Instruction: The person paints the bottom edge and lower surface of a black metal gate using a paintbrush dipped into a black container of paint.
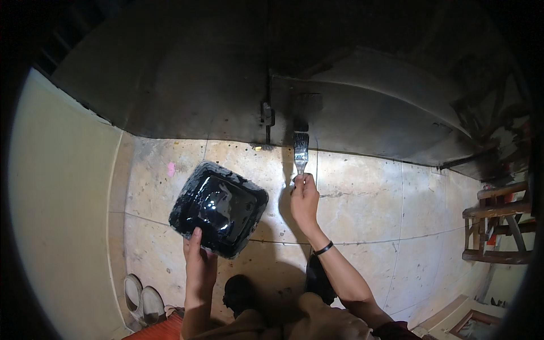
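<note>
My left hand [198,263] grips the near edge of a squarish paint tray [190,184], its thumb over the rim. Glossy black paint [218,207] lies inside, and the rim is smeared grey and black. My right hand [305,198] is closed round the handle of a paintbrush [301,150], bristles pointing away from me and coated black. The bristle tip is near the lower part of a dark metal door [368,119]; whether it touches cannot be made out. A darker wet-looking patch [309,102] shows on the door just beyond the brush.
A bolt-like latch [267,114] sits at the seam between the dark panels. Pale floor tiles [357,209] carry dark specks and a pink spot [171,169]. A pale wall [62,198] and a pair of shoes [143,300] are at left. A wooden stool [498,224] stands at right.
</note>
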A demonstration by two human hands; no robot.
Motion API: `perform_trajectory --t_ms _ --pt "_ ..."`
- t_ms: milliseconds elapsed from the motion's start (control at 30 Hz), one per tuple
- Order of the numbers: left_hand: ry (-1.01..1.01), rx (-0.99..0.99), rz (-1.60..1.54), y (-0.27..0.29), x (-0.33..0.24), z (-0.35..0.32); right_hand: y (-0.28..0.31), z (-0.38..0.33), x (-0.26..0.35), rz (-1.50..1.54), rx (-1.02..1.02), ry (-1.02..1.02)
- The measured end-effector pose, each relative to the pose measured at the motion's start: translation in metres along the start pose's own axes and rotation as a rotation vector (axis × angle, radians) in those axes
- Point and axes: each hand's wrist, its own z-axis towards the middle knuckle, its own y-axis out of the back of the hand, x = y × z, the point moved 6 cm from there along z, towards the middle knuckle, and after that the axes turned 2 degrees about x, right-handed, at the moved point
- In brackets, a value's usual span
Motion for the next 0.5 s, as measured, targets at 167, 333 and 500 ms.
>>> perform_trajectory --t_ms 167,333,500 --pt "-0.024 0.063 -0.074 0.009 -0.002 -0.010 0.017 0.005 0.046 0.158 0.017 0.021" --pt "-0.047 0.109 -0.103 0.011 -0.009 -0.012 0.031 -0.005 0.114 0.242 0.001 0.075" --pt "-0.001 0.055 -0.150 0.003 -0.008 -0.015 0.024 0.027 0.081 0.028 -0.124 0.228"
